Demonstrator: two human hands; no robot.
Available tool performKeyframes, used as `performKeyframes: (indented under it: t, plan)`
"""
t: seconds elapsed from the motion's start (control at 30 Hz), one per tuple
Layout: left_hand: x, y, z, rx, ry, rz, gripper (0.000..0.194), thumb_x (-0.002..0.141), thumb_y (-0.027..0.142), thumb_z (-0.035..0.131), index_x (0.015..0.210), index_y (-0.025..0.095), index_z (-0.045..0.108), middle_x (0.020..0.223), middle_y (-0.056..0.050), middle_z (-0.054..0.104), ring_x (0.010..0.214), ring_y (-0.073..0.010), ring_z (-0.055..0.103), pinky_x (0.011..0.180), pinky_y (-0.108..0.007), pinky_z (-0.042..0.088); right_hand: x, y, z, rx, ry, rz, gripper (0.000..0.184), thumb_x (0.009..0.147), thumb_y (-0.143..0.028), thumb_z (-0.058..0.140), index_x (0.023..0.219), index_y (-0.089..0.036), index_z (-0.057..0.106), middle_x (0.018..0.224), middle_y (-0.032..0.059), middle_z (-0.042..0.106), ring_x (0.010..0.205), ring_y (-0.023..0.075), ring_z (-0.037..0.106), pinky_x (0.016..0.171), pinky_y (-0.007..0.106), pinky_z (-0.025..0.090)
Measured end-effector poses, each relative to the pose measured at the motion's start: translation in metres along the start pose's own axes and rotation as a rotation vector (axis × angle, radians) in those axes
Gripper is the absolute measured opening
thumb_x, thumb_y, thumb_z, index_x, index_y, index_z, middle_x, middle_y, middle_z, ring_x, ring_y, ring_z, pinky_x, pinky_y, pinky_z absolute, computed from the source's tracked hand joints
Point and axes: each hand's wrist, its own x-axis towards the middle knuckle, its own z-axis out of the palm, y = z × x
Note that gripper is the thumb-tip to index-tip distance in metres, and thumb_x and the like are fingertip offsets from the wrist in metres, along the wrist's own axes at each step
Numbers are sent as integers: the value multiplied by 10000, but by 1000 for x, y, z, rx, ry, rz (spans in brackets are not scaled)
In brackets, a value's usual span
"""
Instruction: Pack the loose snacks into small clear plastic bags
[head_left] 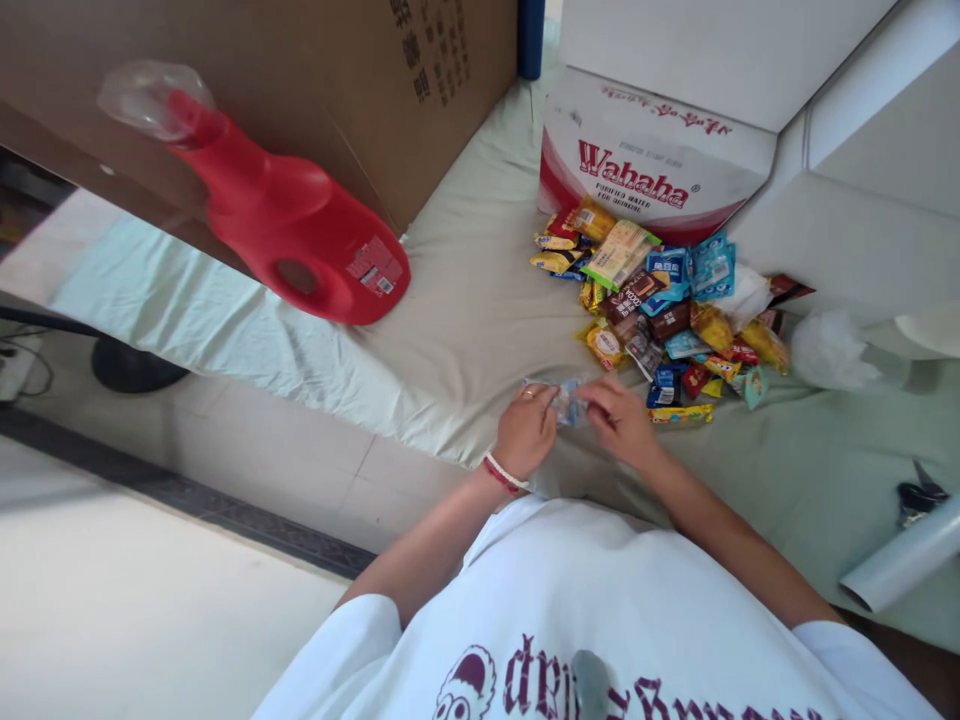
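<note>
Left hand (527,430), right hand (619,418), bluish packet (568,404) between

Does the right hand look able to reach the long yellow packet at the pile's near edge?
Probably yes: nothing visible covers the yellow packet, and the right hand is close, though touching a translucent packet.

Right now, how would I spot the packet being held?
Find the white Wahaha box, then look down past the snack pile. Between the left hand and right hand is a small, bluish, partly clear packet, the only one held.
</note>
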Motion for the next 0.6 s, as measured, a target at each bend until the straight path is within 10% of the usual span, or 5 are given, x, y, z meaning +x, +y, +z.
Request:
performKeyframes:
  t: [0.23, 0.4, 0.6]
  plan:
    - [-1, 3, 7, 389, 29, 34, 351, 975, 193, 495, 1254, 233, 704, 1065, -120, 750, 1059, -312, 609, 941, -463, 451, -3, -7, -12, -380, 47, 311, 136, 927, -198, 587, 958, -153, 712, 1181, 209, 602, 1157, 382, 491, 989, 530, 443]
    - [3, 6, 14, 449, 245, -151, 609, 904, 419, 646, 1431, 135, 537, 1277, -228, 617, 1198, -403, 524, 1007, -540, 400, 15, -23, -9, -202, 36, 297, 144, 946, -210, 544, 1031, -179, 655, 1031, 124, 654, 967, 258, 596, 854, 360, 486]
    - [8, -1, 1, 377, 100, -213, 312, 897, 355, 630, 1109, 126, 625, 1097, -211, 673, 1117, -377, 600, 953, -516, 473, 29, -22, 20, 58, -24, 275, 246, 949, -156, 449, 1086, -162, 654, 1034, 120, 698, 953, 221, 648, 886, 344, 502]
